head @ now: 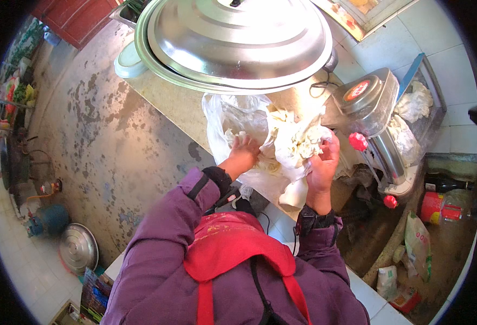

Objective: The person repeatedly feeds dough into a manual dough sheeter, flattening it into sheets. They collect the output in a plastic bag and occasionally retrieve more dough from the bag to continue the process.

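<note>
In front of me a clear plastic bag (222, 113) lies spread on the counter. On it sits a crumpled white sheet or bag (289, 150) with pale, doughy lumps (309, 144) clinging to it. My right hand (323, 166) pinches the right edge of this white sheet between thumb and fingers. Over the left part of the plastic bag, my left hand (243, 155) has its fingertips against pale, crumpled material; whether they grip it is unclear. A smooth pale flap (294, 194) hangs below the sheet near my right wrist.
A wide metal basin with a domed lid (238, 44) stands beyond my hands. To the right is a steel machine with red knobs (368, 105), probably a noodle press, with pale bundles (415, 101) behind it. The counter's left edge (169, 111) drops to the stained floor (100, 134).
</note>
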Available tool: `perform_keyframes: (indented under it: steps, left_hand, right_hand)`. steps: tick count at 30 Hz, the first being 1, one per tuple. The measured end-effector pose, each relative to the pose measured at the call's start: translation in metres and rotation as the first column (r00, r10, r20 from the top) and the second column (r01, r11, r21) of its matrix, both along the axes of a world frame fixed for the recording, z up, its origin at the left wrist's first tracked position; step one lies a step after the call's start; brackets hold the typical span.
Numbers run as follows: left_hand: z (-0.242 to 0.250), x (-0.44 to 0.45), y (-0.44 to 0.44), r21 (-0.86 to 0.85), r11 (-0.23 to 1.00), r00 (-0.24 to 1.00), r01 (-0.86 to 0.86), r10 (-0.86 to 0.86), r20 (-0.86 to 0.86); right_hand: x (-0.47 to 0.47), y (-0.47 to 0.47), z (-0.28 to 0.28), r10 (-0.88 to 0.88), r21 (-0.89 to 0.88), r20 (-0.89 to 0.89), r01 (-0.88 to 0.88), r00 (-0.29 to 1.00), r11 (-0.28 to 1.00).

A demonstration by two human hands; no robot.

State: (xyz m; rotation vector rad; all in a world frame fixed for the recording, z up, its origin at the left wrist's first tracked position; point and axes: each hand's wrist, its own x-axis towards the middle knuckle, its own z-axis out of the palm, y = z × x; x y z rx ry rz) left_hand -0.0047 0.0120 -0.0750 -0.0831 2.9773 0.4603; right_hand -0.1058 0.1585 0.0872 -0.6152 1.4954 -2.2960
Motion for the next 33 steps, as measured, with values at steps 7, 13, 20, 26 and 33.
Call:
perform_keyframes:
  steps: [7, 13, 20, 26, 33]
  left_hand:
    - [-0.008, -0.021, 0.008, -0.011, 0.988, 0.972, -0.152, 0.152, 0.179]
    - [-0.012, -0.023, -0.005, 0.072, 0.984, 0.966, -0.163, 0.145, 0.214]
    - [0.016, -0.030, -0.029, 0.066, 0.989, 0.958, -0.131, 0.109, 0.266]
    - [0.066, -0.020, -0.040, 0.271, 0.943, 0.956, -0.194, 0.243, -0.163]
    - [0.050, -0.010, 0.132, 0.311, 0.725, 0.786, 0.614, -0.525, -0.326]
  right_hand:
    - [0.006, 0.021, 0.078, -0.284, 0.008, -0.220, 0.293, 0.933, 0.956]
    - [0.021, 0.088, 0.158, -0.532, -0.205, -0.396, 0.493, 0.748, 0.846]
    - [0.042, 0.167, 0.123, -0.103, 0.443, -0.711, 0.557, 0.695, 0.703]
    - [0.039, 0.202, -0.026, 0.025, 0.749, -0.615, 0.575, 0.788, 0.330]
    - [0.038, 0.231, -0.083, -0.118, 0.870, -0.490, 0.492, 0.864, -0.007]
